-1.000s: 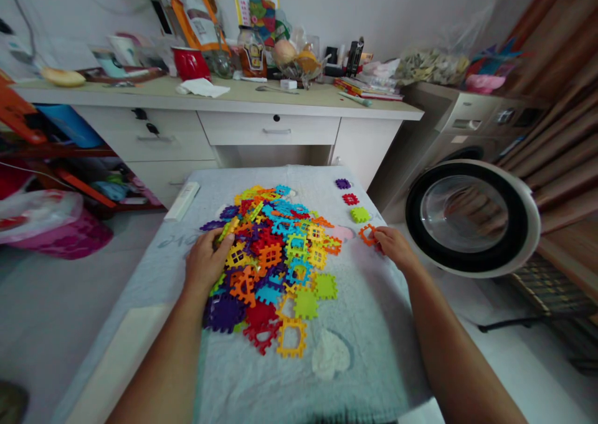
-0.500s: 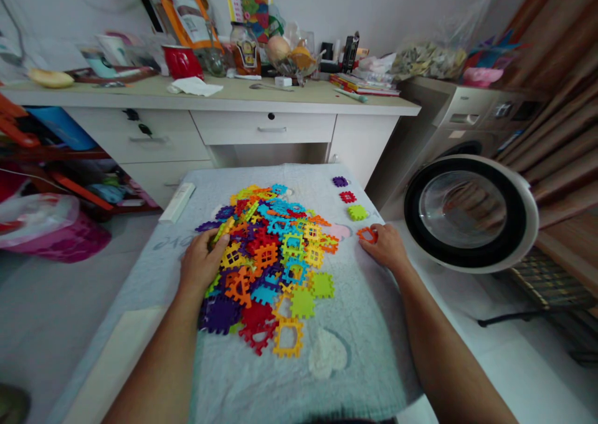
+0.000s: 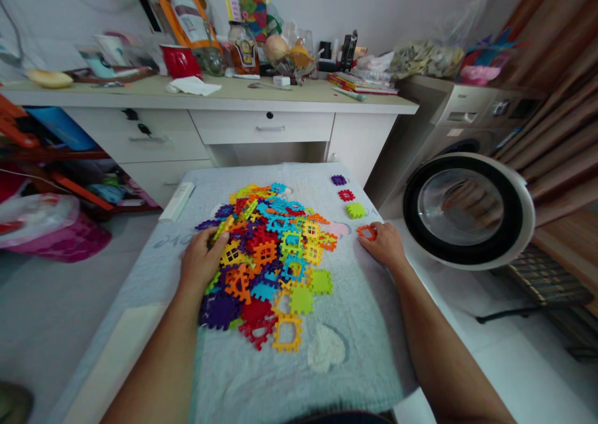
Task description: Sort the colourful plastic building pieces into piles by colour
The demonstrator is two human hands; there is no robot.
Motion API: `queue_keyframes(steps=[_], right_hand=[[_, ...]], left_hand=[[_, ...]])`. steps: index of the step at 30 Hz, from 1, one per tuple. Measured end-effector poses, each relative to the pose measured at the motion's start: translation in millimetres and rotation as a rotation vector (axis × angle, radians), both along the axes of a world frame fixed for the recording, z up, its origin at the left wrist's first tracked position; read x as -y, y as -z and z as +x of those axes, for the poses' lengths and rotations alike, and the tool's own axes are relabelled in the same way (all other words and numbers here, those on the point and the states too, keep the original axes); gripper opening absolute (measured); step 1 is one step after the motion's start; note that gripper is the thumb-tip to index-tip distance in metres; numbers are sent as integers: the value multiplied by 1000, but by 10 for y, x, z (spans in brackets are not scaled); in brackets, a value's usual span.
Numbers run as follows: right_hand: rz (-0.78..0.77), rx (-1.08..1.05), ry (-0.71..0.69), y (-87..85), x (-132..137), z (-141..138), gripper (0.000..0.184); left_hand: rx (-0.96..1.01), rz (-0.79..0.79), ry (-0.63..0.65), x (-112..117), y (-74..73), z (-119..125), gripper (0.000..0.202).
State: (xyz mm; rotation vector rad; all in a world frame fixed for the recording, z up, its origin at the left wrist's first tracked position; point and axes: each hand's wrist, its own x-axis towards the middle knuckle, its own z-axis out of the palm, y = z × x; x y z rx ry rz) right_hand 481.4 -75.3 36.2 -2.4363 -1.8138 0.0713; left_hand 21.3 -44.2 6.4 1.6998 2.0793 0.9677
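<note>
A heaped pile of notched plastic building tiles (image 3: 265, 254) in many colours covers the middle of the cloth-covered table. At the pile's left edge, my left hand (image 3: 202, 261) is closed with its thumb and fingers around a yellow tile (image 3: 225, 226). My right hand (image 3: 385, 243) pinches an orange open-framed tile (image 3: 366, 231) lying on the cloth at the right edge. Beyond it, in a row along that edge, lie a lime-green tile (image 3: 355, 210), a red tile (image 3: 346, 195) and a purple tile (image 3: 339, 180).
A long white box (image 3: 177, 202) rests at the table's left edge. Behind stands a counter (image 3: 243, 100) with jars, a red pot (image 3: 181, 61) and books. To the right, the washing machine's round door (image 3: 467, 211) hangs open near the table.
The view has shifted very slightly. Both hands keep their places, the left on the yellow tile and the right on the orange one.
</note>
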Motion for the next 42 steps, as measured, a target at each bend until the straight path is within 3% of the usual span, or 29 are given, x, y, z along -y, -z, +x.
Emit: queue_keyframes(steps=[5, 9, 13, 19, 22, 26, 29, 35, 42], right_hand=[[31, -10, 30, 25, 19, -7, 51], [219, -54, -13, 73, 37, -27, 56], [356, -156, -215, 43, 25, -171, 42], [186, -270, -568, -104, 25, -618, 20], [170, -292, -678, -175, 70, -839, 27], [214, -387, -802, -181, 160, -1109, 50], [245, -429, -819, -101, 221, -1287, 57], [322, -516, -820, 50, 290, -1403, 39], [353, -578, -787, -57, 125, -1384, 24]], left_hand=[[16, -1, 5, 6, -4, 11, 46], [24, -7, 7, 15, -8, 16, 45], [17, 5, -2, 19, -19, 21, 43], [8, -1, -3, 21, -28, 28, 45], [15, -3, 9, 24, -33, 31, 45], [14, -1, 3, 29, -35, 35, 46], [6, -6, -3, 36, -35, 37, 47], [9, -15, -8, 34, -26, 35, 50], [30, 12, -6, 13, 6, 25, 44]])
